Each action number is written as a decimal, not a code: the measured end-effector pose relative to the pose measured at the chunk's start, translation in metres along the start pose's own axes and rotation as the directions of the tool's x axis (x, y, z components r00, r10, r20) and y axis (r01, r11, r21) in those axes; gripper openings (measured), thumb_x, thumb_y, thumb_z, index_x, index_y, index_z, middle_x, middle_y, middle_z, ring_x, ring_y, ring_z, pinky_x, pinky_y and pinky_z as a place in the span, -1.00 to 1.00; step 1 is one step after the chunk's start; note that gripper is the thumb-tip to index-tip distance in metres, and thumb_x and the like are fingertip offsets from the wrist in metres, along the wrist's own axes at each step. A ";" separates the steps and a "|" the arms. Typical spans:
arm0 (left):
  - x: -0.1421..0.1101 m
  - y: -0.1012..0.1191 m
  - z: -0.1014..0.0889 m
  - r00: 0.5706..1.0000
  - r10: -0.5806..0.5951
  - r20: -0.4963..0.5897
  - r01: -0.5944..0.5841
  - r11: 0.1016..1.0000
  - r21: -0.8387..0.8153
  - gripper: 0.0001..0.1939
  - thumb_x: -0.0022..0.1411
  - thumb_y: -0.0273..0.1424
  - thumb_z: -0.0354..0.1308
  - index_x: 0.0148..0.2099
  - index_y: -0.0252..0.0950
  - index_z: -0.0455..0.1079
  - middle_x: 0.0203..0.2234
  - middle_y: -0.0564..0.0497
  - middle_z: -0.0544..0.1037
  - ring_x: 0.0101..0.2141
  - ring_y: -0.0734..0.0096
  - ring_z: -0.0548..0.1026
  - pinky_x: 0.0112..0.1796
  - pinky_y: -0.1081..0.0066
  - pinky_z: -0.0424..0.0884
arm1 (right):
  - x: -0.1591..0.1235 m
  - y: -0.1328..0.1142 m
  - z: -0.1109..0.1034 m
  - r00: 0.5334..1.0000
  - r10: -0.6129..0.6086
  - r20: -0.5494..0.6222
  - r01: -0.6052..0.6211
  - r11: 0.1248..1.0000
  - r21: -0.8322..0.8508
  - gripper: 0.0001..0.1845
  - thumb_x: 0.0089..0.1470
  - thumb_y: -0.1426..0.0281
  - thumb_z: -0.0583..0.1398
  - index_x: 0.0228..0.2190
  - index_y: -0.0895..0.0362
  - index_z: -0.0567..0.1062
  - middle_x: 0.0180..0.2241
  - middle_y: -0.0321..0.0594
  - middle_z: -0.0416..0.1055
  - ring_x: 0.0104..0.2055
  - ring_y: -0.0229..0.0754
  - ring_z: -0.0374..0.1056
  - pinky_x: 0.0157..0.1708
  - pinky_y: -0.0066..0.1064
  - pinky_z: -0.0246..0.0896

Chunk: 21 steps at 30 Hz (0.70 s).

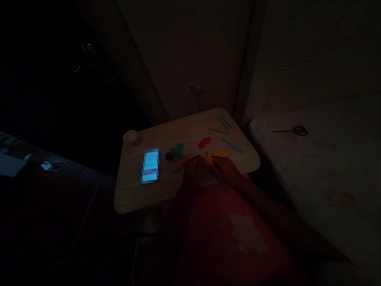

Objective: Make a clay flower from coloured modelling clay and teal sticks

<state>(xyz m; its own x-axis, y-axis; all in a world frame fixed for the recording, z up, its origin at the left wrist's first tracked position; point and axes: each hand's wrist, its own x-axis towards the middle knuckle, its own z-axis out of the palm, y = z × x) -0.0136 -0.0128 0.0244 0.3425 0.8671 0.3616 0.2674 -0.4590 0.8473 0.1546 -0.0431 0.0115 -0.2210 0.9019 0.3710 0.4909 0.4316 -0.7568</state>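
In dim light, my left hand and my right hand meet at the near edge of a small table. Fingers of both hands are closed round a small orange piece of modelling clay. Just beyond my right hand lies a flat yellow-orange clay piece. A red clay piece rests farther back. To the left of my hands are a green clay piece, a dark purple lump and a thin orange-pink strip. Shadow hides the exact finger positions.
A bright phone lies on the table, with a cup behind it. Several thin sticks, one a blue tool, lie at the right. Scissors rest on a pale surface. A plugged socket is on the wall.
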 end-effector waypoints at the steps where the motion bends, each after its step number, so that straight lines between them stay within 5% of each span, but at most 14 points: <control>1: 0.000 0.001 0.000 1.000 0.011 0.005 -0.011 1.000 0.005 -0.62 0.41 -0.24 -0.05 -0.46 -0.25 0.22 -0.54 0.07 0.35 -0.46 0.41 0.29 -0.37 0.38 0.24 | 0.000 0.000 0.000 1.000 0.003 -0.001 -0.003 1.000 0.005 -0.69 0.32 0.20 0.07 -0.32 0.13 0.47 -0.36 -0.16 0.47 -0.35 -0.14 0.33 -0.33 -0.36 0.09; 7: 0.000 -0.001 0.001 0.997 0.074 -0.031 -0.072 0.994 0.079 -0.63 0.43 -0.30 -0.06 -0.47 -0.25 0.17 -0.53 0.07 0.33 -0.46 0.42 0.29 -0.36 0.37 0.23 | 0.000 0.001 -0.001 0.999 0.019 -0.027 -0.019 0.999 0.027 -0.66 0.30 0.19 0.09 -0.43 0.13 0.42 -0.46 -0.22 0.39 -0.41 -0.19 0.25 -0.38 -0.37 0.03; 21: -0.005 -0.006 0.000 0.987 0.148 0.055 -0.155 0.975 0.162 -0.74 0.45 -0.28 -0.05 -0.15 -0.26 0.44 -0.27 -0.06 0.56 -0.24 0.29 0.50 -0.15 0.31 0.41 | 0.001 -0.001 -0.003 1.000 0.018 0.020 -0.020 0.995 0.102 -0.55 0.32 0.08 0.08 -0.43 0.14 0.47 -0.46 -0.24 0.43 -0.42 -0.22 0.25 -0.39 -0.39 0.06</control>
<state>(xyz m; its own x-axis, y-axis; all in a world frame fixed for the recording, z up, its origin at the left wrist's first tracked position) -0.0173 -0.0141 0.0172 0.4275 0.7775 0.4613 0.3531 -0.6133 0.7065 0.1563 -0.0430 0.0138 -0.2289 0.9095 0.3469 0.4062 0.4131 -0.8151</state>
